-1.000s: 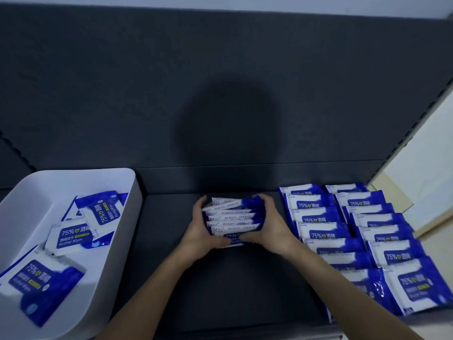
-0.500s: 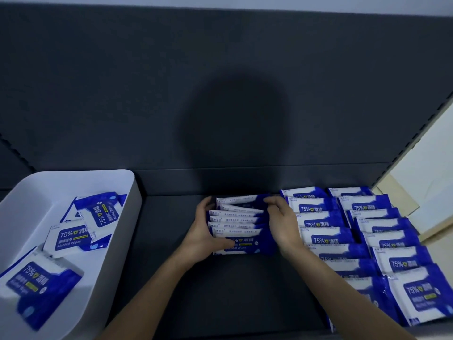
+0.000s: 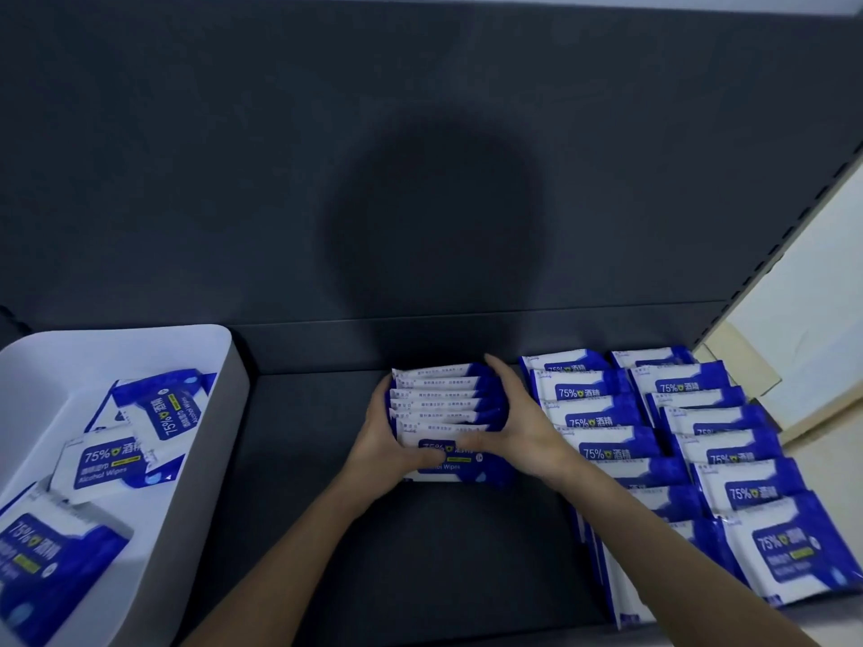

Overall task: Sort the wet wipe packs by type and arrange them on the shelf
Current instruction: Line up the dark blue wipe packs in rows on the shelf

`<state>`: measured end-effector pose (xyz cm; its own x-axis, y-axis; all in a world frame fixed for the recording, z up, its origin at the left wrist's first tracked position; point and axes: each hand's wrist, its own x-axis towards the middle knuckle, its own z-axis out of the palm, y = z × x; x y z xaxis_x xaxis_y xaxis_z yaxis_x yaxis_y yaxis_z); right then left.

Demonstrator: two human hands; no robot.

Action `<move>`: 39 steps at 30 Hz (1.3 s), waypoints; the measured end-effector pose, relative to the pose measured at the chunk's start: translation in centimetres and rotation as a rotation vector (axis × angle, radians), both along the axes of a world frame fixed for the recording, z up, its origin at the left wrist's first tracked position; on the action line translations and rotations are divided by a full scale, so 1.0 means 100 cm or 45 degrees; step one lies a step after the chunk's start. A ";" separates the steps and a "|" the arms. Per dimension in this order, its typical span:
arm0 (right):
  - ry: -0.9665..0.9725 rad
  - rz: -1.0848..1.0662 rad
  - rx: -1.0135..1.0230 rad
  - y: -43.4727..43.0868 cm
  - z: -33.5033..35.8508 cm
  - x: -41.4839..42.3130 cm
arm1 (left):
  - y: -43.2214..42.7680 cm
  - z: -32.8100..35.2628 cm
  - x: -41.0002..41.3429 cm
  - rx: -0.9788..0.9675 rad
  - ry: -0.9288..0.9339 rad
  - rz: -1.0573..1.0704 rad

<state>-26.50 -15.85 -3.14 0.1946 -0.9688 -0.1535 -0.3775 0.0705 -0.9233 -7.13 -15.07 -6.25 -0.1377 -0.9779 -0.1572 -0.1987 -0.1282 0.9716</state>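
Note:
A short row of several blue-and-white wet wipe packs [image 3: 443, 403] stands overlapped near the back of the dark shelf [image 3: 420, 553]. My left hand [image 3: 383, 441] clasps its left side and my right hand [image 3: 518, 417] its right side, thumbs meeting on the front pack. To the right, two longer rows of the same packs [image 3: 607, 422] [image 3: 728, 441] run toward the front edge. Three loose packs [image 3: 159, 413] lie in the white bin [image 3: 233, 389] at the left.
The shelf's dark back panel [image 3: 420, 156] rises just behind the rows. A perforated upright [image 3: 794, 226] and a pale wall [image 3: 803, 319] bound the shelf on the right. Bare shelf floor lies between the bin and the held row.
Both hands with the row of packs shifted slightly toward the back and right, then closed in around it again, the right thumb returning to the front pack.

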 end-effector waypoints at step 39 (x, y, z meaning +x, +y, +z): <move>0.882 0.081 -0.166 -0.029 0.020 -0.022 | -0.031 0.011 -0.047 0.123 0.177 0.061</move>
<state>-28.68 -18.78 -1.16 0.1513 -0.9776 -0.1461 -0.8808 -0.0662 -0.4687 -11.83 -18.21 -5.12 -0.1180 -0.9651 -0.2337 -0.0548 -0.2286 0.9720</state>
